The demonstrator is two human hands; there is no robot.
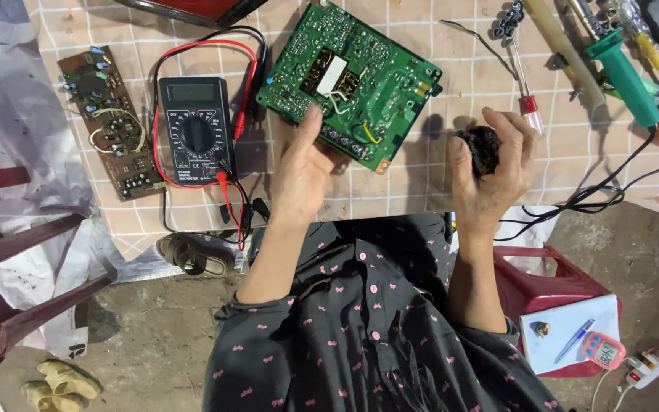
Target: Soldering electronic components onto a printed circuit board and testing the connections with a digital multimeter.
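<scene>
Dark pink-dotted sleeves nearest, left hand point(303, 172) fingers clamped on edge of green rectangular circuit board point(348, 80) tilted over checked bench point(421, 183), right hand point(493, 164) fingers closed around dark fuzzy lump point(482, 149), black multimeter point(196, 130) left.

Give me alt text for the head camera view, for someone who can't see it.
A person's left hand grips the edge of a green circuit board on a tiled table, while the right hand holds a dark lump. A black multimeter and brown circuit board lie to the left.
</scene>
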